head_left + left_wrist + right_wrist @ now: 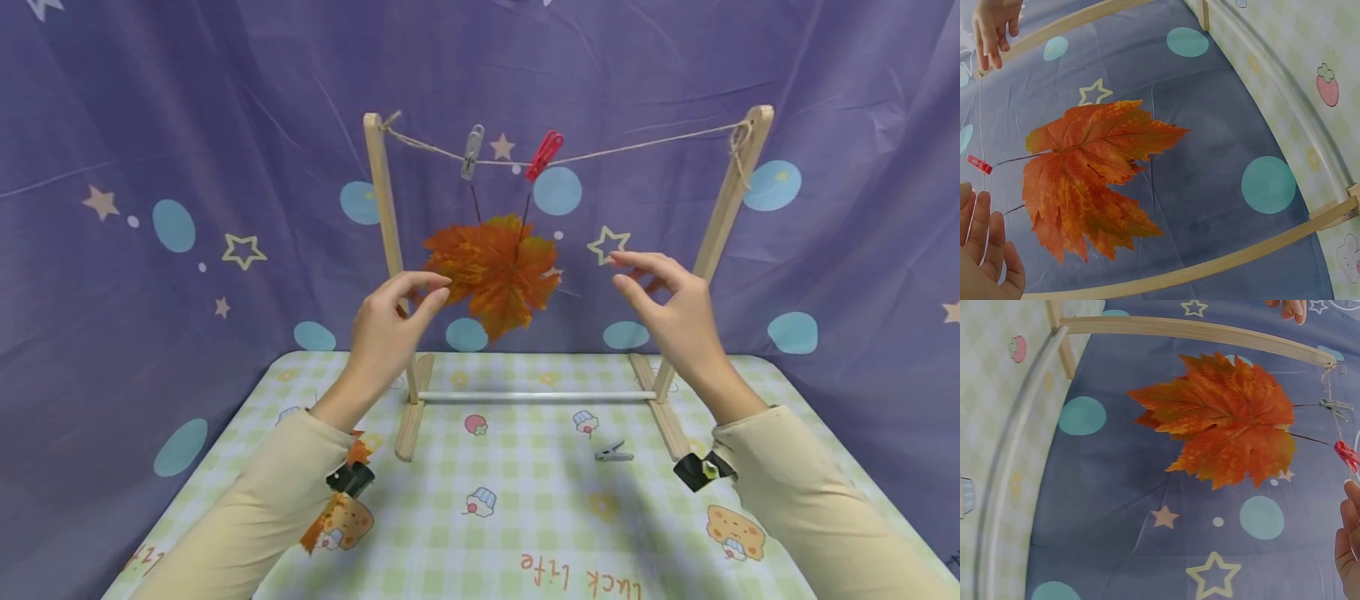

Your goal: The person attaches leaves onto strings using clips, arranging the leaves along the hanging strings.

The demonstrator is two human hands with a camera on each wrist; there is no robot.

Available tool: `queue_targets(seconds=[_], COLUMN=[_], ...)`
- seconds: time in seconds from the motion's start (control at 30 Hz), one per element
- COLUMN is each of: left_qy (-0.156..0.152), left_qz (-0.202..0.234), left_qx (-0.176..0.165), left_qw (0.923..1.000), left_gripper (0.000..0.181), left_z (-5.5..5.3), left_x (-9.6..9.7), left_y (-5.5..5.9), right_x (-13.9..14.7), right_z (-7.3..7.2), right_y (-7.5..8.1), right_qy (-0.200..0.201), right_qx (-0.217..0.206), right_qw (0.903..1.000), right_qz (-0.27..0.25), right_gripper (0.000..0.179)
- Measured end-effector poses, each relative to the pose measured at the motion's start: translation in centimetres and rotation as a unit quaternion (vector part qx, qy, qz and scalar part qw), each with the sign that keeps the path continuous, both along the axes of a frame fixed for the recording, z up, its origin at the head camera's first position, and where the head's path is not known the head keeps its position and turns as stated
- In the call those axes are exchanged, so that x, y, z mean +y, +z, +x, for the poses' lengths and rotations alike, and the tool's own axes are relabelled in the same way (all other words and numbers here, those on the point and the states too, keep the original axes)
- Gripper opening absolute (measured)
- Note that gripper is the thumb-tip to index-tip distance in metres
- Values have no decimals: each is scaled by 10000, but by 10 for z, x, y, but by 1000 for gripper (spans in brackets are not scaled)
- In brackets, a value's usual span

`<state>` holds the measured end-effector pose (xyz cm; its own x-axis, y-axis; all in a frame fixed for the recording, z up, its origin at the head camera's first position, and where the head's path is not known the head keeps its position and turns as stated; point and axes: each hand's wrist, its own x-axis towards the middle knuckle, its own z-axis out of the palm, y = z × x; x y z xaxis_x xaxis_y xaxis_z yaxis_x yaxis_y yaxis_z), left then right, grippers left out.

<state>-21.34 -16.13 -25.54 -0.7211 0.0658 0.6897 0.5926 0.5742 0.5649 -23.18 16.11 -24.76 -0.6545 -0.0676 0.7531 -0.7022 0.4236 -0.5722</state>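
Observation:
Two orange artificial maple leaves (491, 271) hang overlapping from a twine line (622, 148). A grey clothespin (471, 153) and a red clothespin (544, 156) grip their stems on the line. My left hand (386, 321) is raised left of the leaves, thumb and index finger near each other with nothing seen between them. To the right of the leaves is my right hand (678, 312), its fingers bent loosely around a gap. In the wrist views, the left hand (991, 250) and right hand (1350, 531) both appear empty, with relaxed fingers.
The twine runs between two wooden posts (723, 204) joined low down by a white rod (536, 397). Another grey clothespin (614, 452) lies on the checked tablecloth (540, 492). More orange leaf (318, 529) shows partly behind the left forearm. A purple curtain (247, 150) hangs behind.

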Motion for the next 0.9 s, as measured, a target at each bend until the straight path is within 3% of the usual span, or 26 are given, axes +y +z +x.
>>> queue_targets(seconds=[0.2, 0.53, 0.9], left_qy=[11, -27, 131], left_qz=[-68, 6, -16], left_qx=[-343, -767, -1192], left_qw=[9994, 9971, 9928], left_gripper=[24, 23, 25], left_z=[7, 10, 12], left_x=[-9, -20, -31], left_y=[-10, -33, -55], right_x=[7, 17, 29], right_z=[5, 10, 12], right_y=[-17, -50, -82], right_qy=[-41, -65, -161], right_qx=[-75, -310, -681], right_qw=[9999, 9995, 9975], right_qz=[132, -41, -25], right_gripper=[26, 27, 24])
